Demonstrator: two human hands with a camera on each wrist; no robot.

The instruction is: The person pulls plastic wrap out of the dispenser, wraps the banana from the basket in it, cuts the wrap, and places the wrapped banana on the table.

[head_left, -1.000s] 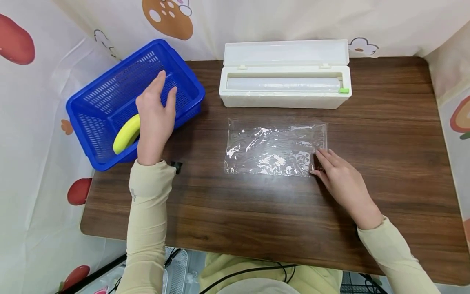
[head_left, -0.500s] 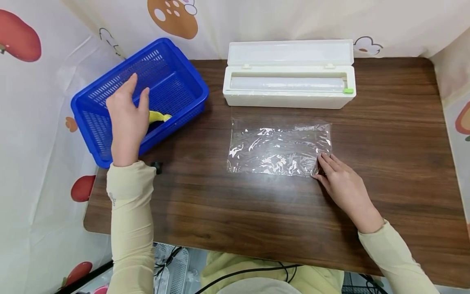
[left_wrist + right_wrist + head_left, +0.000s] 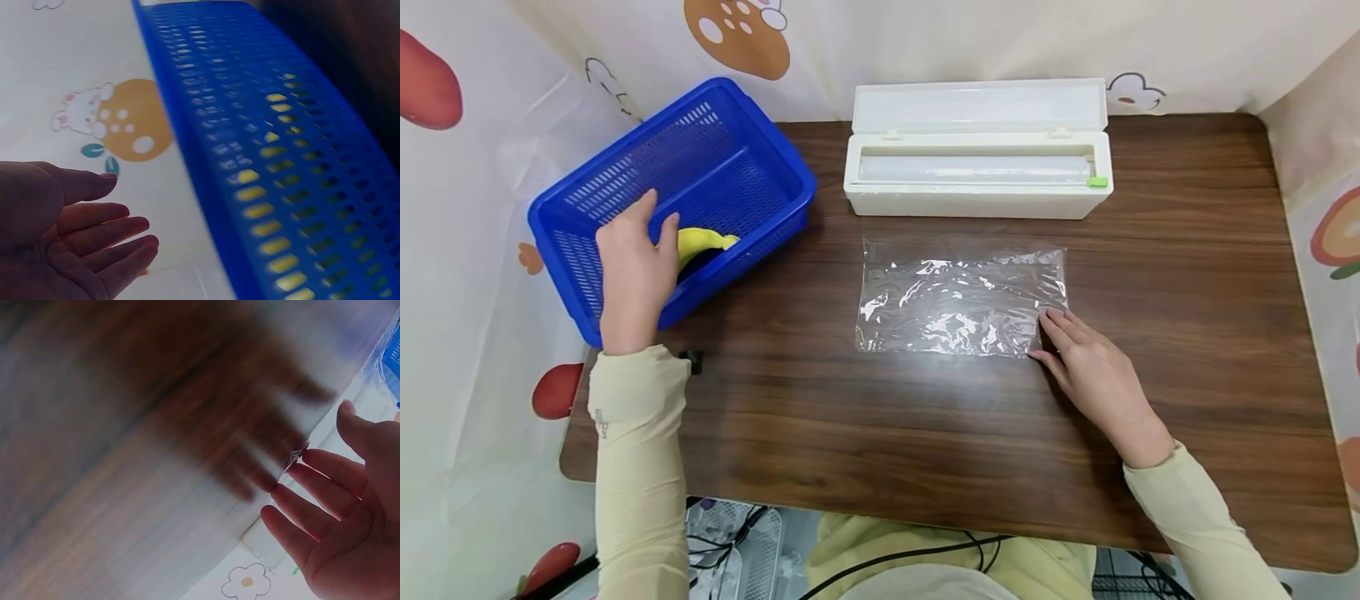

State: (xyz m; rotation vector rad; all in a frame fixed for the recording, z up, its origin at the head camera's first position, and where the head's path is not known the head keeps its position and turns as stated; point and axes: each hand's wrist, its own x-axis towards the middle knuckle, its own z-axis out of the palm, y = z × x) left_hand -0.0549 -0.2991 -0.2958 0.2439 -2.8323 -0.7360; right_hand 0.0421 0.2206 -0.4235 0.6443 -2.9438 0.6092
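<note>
The left grip (image 3: 636,279) hangs over the near-left end of the blue basket (image 3: 760,239), thumb and fingers apart around nothing; the yellow banana (image 3: 700,242) lies in the basket just right of that grip, partly hidden by it. The right grip (image 3: 1088,367), thumb apart from its extended fingers, touches the right edge of the clear film (image 3: 962,308), which lies leftward of it on the surface (image 3: 880,433). Beyond that grip stands the white box (image 3: 977,202), lid (image 3: 977,108) tipped back.

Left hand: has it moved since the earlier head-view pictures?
Yes. Against the white wrap dispenser, the left hand has moved left and slightly down the view, across the blue perforated basket.
</note>
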